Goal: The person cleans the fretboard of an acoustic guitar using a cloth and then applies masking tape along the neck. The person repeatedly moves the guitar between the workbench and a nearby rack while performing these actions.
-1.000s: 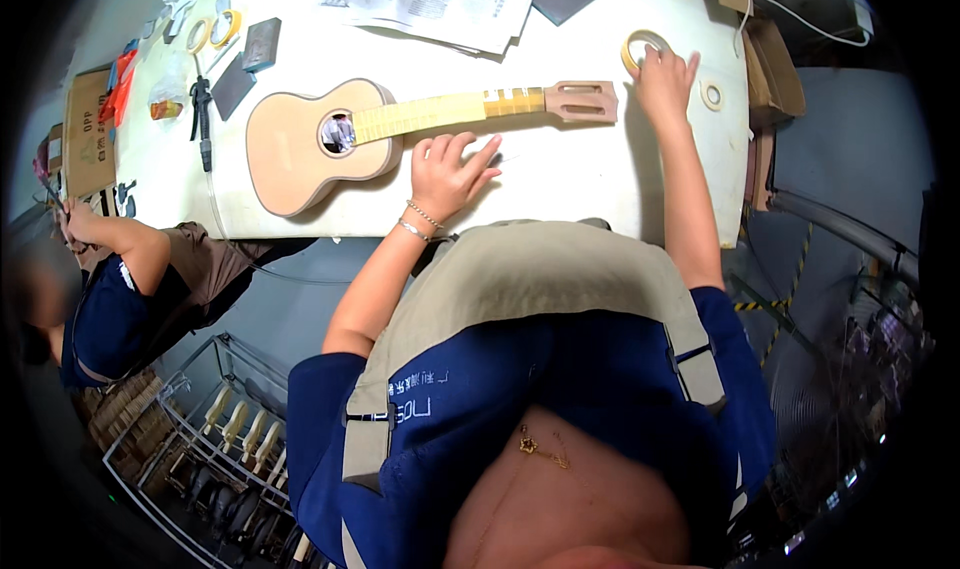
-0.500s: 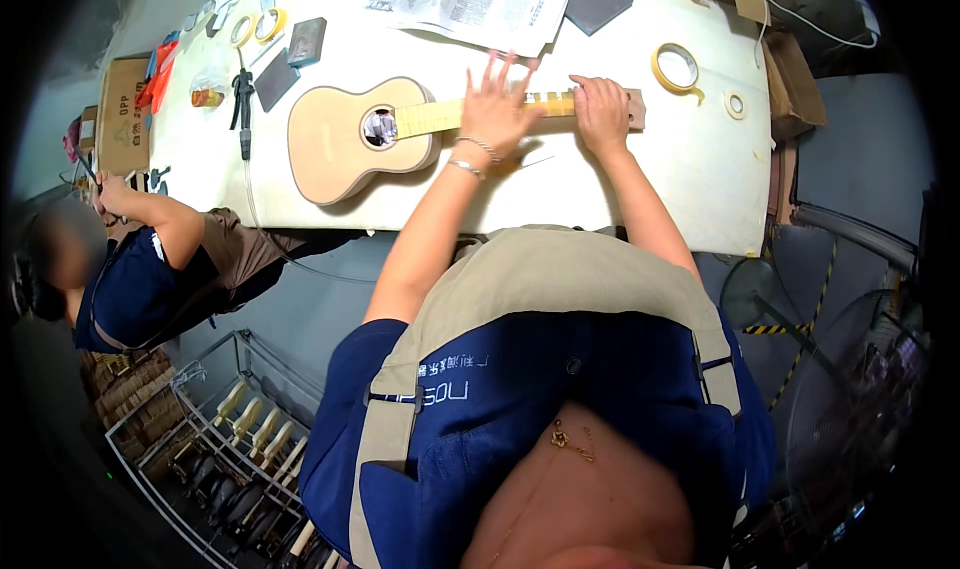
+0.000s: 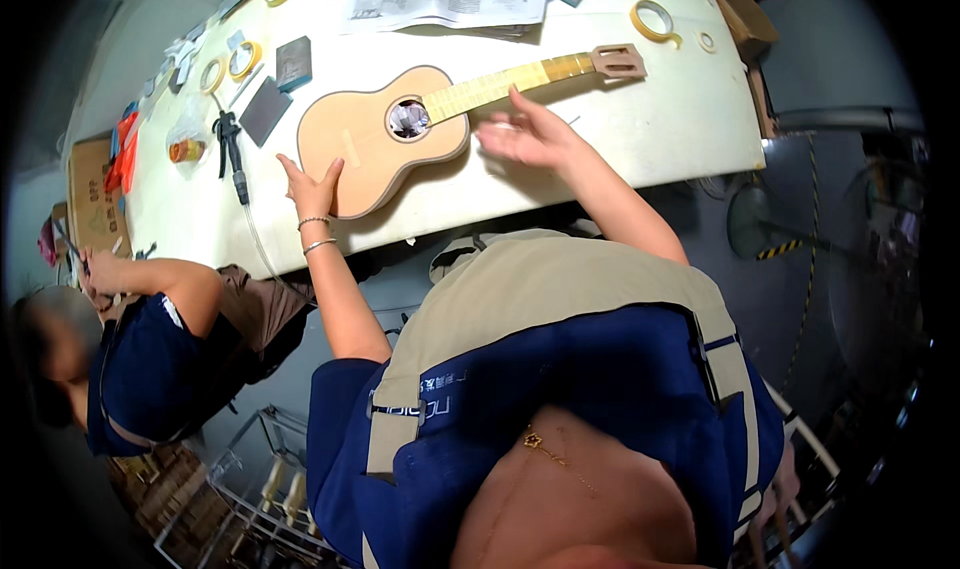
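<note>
A small unfinished guitar (image 3: 350, 119) with a pale wood body lies face up on the white table. Yellow tape covers most of its fretboard (image 3: 490, 89), and crumpled material shows inside the soundhole (image 3: 408, 119). The bare slotted headstock (image 3: 618, 62) points to the right. My left hand (image 3: 315, 191) rests at the bottom end of the body, thumb and fingers spread around its near edge, not gripping. My right hand (image 3: 530, 139) is just on the near side of the neck, close to the body, fingers apart and holding nothing.
Newspaper (image 3: 440, 1) lies beyond the guitar. A tape roll (image 3: 652, 21) sits at the far right. Left of the body are an air blow gun (image 3: 231, 149) with a hose, dark flat pads (image 3: 265, 111) and more tape (image 3: 243, 61). Another person (image 3: 150, 339) works at the left.
My left hand has moved from the fretboard to the body's bottom end. My right hand has let go of the neck by the headstock. The guitar sits more slanted, headstock farther away.
</note>
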The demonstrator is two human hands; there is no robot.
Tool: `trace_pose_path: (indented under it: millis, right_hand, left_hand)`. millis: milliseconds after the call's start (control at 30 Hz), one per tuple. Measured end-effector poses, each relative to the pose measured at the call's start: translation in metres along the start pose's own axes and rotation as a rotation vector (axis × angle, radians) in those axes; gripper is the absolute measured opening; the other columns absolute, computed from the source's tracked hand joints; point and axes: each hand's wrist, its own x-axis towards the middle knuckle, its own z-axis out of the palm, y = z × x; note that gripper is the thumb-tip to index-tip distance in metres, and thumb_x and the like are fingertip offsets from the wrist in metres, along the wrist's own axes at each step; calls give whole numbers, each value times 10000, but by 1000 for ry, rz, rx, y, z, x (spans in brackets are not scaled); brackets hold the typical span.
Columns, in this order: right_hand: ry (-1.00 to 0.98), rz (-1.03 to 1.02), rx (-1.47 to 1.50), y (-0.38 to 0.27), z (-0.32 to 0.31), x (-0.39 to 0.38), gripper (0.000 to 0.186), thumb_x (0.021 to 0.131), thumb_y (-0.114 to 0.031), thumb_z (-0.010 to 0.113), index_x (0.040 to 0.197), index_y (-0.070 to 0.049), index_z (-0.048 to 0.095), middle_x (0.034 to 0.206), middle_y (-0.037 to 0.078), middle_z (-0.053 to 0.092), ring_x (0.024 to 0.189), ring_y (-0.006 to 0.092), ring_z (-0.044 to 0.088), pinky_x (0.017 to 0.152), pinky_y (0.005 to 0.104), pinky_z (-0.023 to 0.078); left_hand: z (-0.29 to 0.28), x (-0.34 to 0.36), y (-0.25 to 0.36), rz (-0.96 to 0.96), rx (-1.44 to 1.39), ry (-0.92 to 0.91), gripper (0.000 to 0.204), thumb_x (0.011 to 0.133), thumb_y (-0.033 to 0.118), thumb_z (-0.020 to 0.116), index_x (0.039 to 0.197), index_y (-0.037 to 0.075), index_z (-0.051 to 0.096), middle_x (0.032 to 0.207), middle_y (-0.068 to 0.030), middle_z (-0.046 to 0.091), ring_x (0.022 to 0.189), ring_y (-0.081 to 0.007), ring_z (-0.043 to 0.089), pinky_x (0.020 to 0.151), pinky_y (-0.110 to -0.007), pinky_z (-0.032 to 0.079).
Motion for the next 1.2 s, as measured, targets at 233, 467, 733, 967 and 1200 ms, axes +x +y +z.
trace_pose_path:
  millis: [233, 467, 733, 967, 1200]
  right_hand:
    - [7, -895, 160, 1, 15, 9, 402, 908, -338, 554, 1126, -4, 502, 1028, 88, 584, 932, 217, 570, 848, 348, 476]
    - [-75, -1499, -34, 27, -22, -203, 419, 919, -267, 544, 1252, -48, 415, 1088, 162, 603, 1079, 279, 582, 912, 390, 480]
    - [1243, -2360, 338, 121, -148, -332, 453, 867, -50, 586, 1267, 1, 380, 733, -1, 479, 522, 58, 444, 464, 202, 372]
    - [1759, -2377, 723, 341, -206, -482, 460, 793, -25, 634, 1215, -23, 448, 739, -5, 507, 560, 67, 469, 482, 221, 397]
    - [2381, -2443, 621, 510, -257, -639, 333, 804, -82, 629, 1104, -41, 491, 705, 17, 503, 528, 101, 480, 456, 241, 407]
  left_hand:
    - [-22, 23, -27, -240, -785, -520, 973, 771, 158, 738, 1454, 96, 49, 1187, -217, 538, 988, -192, 581, 795, -302, 500]
    - [-20, -63, 109, 460, -743, -1014, 1008, 488, -58, 787, 1330, 58, 244, 1264, -108, 405, 1165, -258, 440, 965, -380, 411]
    - [112, -229, 199, 884, -813, -1369, 1018, 573, -67, 782, 1387, 139, 208, 1463, -88, 188, 1239, -284, 369, 1004, -409, 371]
    - [151, -325, 237, 1179, -655, -1821, 683, 812, 58, 672, 1375, 46, 286, 1482, -102, 199, 1122, -290, 531, 915, -327, 420]
    - [168, -406, 257, 923, -671, -1802, 455, 882, 34, 570, 1299, -23, 398, 1319, -104, 455, 1013, -203, 583, 877, -262, 455]
